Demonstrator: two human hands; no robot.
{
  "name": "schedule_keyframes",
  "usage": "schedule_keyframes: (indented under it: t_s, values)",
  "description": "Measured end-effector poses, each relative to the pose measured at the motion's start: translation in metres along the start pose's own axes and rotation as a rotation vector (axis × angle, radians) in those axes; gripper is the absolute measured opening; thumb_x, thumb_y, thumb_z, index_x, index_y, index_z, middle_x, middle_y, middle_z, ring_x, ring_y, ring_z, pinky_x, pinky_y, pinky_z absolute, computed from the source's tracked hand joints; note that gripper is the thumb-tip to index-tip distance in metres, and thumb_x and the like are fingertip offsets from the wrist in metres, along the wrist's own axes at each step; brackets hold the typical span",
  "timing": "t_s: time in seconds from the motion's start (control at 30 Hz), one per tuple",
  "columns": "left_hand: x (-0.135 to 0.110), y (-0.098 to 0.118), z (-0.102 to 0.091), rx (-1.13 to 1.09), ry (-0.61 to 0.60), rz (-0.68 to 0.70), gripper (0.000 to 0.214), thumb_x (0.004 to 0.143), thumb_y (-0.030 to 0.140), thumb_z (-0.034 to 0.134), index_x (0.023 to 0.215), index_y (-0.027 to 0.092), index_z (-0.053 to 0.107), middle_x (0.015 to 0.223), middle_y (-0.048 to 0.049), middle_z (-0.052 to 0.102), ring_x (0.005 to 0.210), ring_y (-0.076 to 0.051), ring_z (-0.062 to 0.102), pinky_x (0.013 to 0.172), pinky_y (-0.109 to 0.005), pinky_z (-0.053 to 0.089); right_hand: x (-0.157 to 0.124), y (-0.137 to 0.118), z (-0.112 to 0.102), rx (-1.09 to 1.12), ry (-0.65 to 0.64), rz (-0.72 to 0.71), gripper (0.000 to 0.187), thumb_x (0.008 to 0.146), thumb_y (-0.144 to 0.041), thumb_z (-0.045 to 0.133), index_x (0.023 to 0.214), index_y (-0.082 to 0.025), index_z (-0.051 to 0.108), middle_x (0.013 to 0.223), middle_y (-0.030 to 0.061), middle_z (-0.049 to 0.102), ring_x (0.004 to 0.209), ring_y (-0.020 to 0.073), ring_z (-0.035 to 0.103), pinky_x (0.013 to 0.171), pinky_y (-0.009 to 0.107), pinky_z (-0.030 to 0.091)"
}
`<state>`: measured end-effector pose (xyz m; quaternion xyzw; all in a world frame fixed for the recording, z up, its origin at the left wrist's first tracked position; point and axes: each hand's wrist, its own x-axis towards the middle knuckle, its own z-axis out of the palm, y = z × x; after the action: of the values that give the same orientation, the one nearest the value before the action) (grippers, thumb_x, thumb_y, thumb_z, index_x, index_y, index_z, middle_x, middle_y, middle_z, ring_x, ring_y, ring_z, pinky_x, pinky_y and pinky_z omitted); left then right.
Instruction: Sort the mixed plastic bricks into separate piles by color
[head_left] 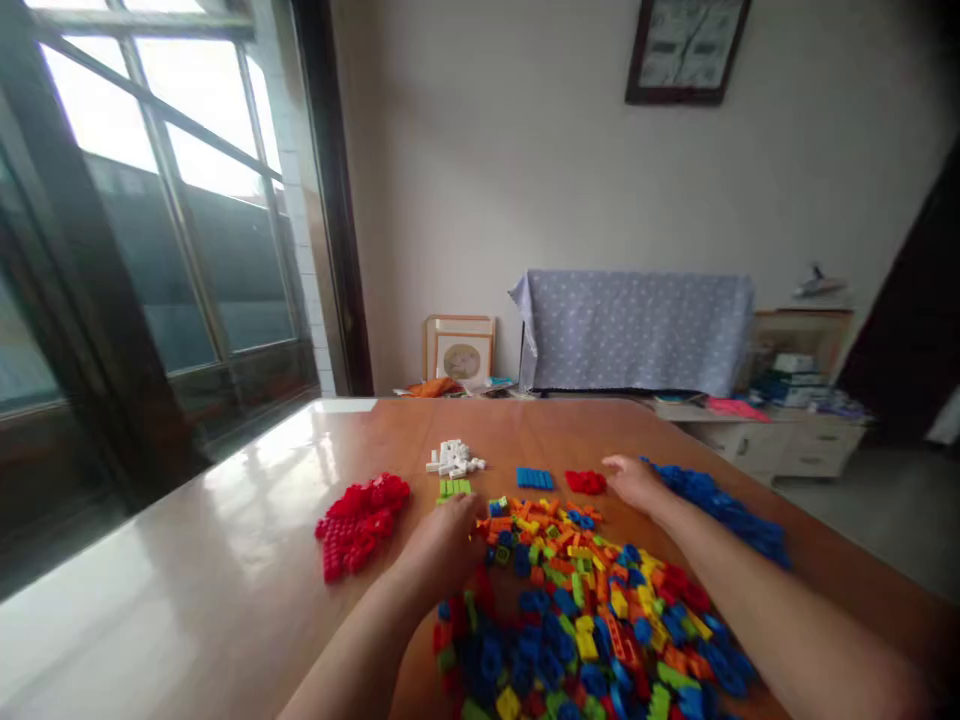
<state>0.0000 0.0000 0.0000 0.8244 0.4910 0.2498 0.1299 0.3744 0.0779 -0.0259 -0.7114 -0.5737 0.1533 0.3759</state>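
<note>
1. On the near right of the surface (247, 580), the mixed pile (585, 610) calls, we judge, for picking small pieces from its edge with fingertips, so that neighbours stay undisturbed.
2. At its far left edge, our left hand (448, 535) curls downward; we can't make out whether its fingers grip a piece.
3. Far right, our right hand (637, 485) reaches leftward just beside the small red group (585, 482), fingers extended; whether they pinch anything is unclear. A light touch should avoid scattering that group.
4. Our pile looks loose and knobbly: blue, orange, yellow, green and red, blurred toward us.
5. Around it lie white pieces (456, 458), green pieces (454, 488), blue strips (534, 478), a red heap (364, 525) at left and a blue heap (720, 510) at right.
</note>
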Motion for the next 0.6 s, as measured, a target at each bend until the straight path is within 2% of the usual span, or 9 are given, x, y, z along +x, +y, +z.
schedule_keyframes:
  t_s: [0.1,0.2,0.27,0.3,0.37,0.43,0.53,0.6]
  values:
    - [-0.002,0.009,-0.005,-0.025,-0.005,0.023,0.027,0.075,0.014,0.055,0.100,0.021,0.058,0.094,-0.0038,0.064,0.082,-0.017,0.058,0.066,-0.024,0.038,-0.004,-0.011,0.001,0.014,0.026,-0.032,0.024,0.074,-0.013,0.057,0.094,-0.020,0.067,0.096,0.0064,0.074,0.092,0.0206,0.067,0.078,0.026,0.049]
    - [-0.004,0.017,-0.010,-0.059,-0.011,0.039,0.033,0.075,0.013,0.055,0.107,0.021,0.055,0.096,-0.0038,0.064,0.083,-0.017,0.058,0.067,-0.025,0.039,-0.022,-0.036,0.006,0.055,-0.029,-0.089,0.018,0.078,-0.019,0.057,0.094,-0.020,0.066,0.090,0.0033,0.074,0.084,0.0176,0.067,0.070,0.023,0.049]
    - [-0.005,0.022,-0.011,-0.080,-0.007,0.059,0.035,0.076,0.013,0.055,0.111,0.021,0.053,0.095,-0.0032,0.064,0.082,-0.017,0.059,0.068,-0.025,0.040,-0.043,-0.061,0.010,0.102,-0.138,-0.130,0.016,0.081,-0.025,0.059,0.093,-0.020,0.067,0.080,0.0006,0.072,0.071,0.0151,0.066,0.061,0.021,0.047]
    - [-0.005,0.024,-0.012,-0.089,-0.004,0.076,0.036,0.077,0.013,0.054,0.112,0.022,0.052,0.094,-0.0029,0.063,0.082,-0.017,0.059,0.068,-0.025,0.041,-0.056,-0.075,0.012,0.163,-0.253,-0.146,0.017,0.082,-0.027,0.058,0.095,-0.018,0.067,0.077,0.0005,0.071,0.068,0.0145,0.065,0.058,0.021,0.046]
    - [-0.007,0.029,-0.013,-0.109,-0.001,0.113,0.039,0.077,0.012,0.054,0.114,0.022,0.051,0.092,-0.0021,0.063,0.082,-0.017,0.059,0.069,-0.025,0.042,-0.083,-0.103,0.014,0.273,-0.465,-0.160,0.021,0.085,-0.031,0.059,0.098,-0.017,0.067,0.072,0.0002,0.069,0.066,0.0142,0.064,0.055,0.020,0.043]
    - [-0.008,0.035,-0.013,-0.138,0.003,0.148,0.042,0.077,0.011,0.054,0.117,0.022,0.050,0.093,-0.0017,0.064,0.082,-0.016,0.060,0.070,-0.025,0.042,-0.107,-0.127,0.017,0.348,-0.593,-0.175,0.026,0.086,-0.037,0.062,0.099,-0.016,0.067,0.076,0.0012,0.069,0.067,0.0140,0.064,0.055,0.021,0.043]
    - [-0.011,0.045,-0.015,-0.197,-0.001,0.212,0.042,0.079,0.010,0.054,0.118,0.022,0.049,0.097,-0.0023,0.065,0.087,-0.016,0.062,0.073,-0.025,0.044,-0.130,-0.146,0.024,0.412,-0.669,-0.203,0.028,0.084,-0.038,0.066,0.099,-0.015,0.066,0.082,0.0025,0.071,0.068,0.0144,0.063,0.059,0.022,0.044]
    - [-0.013,0.051,-0.016,-0.220,-0.021,0.245,0.041,0.080,0.011,0.055,0.119,0.023,0.049,0.099,-0.0029,0.066,0.090,-0.017,0.062,0.075,-0.025,0.045,-0.135,-0.147,0.030,0.429,-0.677,-0.235,0.022,0.082,-0.034,0.068,0.092,-0.014,0.067,0.080,0.0025,0.071,0.069,0.0150,0.062,0.061,0.023,0.045]
